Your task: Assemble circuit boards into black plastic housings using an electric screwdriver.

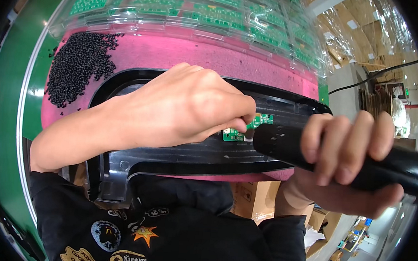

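Black pieces point(78, 70): are lying heaped left of the fingers.
Left hand point(191, 103): fingers are curling over the board; cannot tell whether they are gripping anything.
Black housing point(183, 158): is lying beneath them.
Green board point(235, 136): is resting in the housing, under the left fingertips.
Black tool point(285, 142): is pointing leftward, just right of these fingertips.
Right hand point(353, 151): fingers are gripping the tool.

The black short-sleeved top point(188, 234) bears an orange star point(145, 234).
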`<state>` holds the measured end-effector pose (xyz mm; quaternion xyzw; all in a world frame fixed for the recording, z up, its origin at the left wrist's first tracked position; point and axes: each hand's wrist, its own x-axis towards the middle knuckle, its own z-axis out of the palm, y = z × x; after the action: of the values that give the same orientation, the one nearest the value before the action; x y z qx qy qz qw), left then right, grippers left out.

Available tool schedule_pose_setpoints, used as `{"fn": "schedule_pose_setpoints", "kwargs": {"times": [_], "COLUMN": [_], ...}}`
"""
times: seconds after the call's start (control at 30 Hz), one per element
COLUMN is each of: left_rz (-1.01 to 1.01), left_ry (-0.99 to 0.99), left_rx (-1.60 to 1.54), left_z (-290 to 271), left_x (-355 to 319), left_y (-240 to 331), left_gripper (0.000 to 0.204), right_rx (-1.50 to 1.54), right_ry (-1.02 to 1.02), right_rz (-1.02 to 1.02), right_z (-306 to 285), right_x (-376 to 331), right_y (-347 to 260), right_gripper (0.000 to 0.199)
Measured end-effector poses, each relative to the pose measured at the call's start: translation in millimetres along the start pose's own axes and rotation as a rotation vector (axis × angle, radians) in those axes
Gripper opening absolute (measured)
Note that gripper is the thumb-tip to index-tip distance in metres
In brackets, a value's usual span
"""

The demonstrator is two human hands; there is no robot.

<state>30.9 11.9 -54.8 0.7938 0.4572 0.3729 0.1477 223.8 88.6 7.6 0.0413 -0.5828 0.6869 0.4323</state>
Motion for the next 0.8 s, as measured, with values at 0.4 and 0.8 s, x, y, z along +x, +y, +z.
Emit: {"fn": "schedule_pose_setpoints", "kwargs": {"times": [0.4,0.8], "left_rz": [-0.232,-0.127], "left_ry": [0.056,0.115], "left_rx": [0.031,0.012], "left_z": [-4,0], "left_x": [2,-3], "left_y": [10,3], "left_gripper": [0.018,0.025], "right_rx": [-0.161,-0.203], "right_ry": [0.077,-0.005], "right_rz": [0.149,0.164], "right_z": [1,16], "right_x": [-14,-16], "right_y": [23,31], "right_gripper": [0.05,0.052]}}
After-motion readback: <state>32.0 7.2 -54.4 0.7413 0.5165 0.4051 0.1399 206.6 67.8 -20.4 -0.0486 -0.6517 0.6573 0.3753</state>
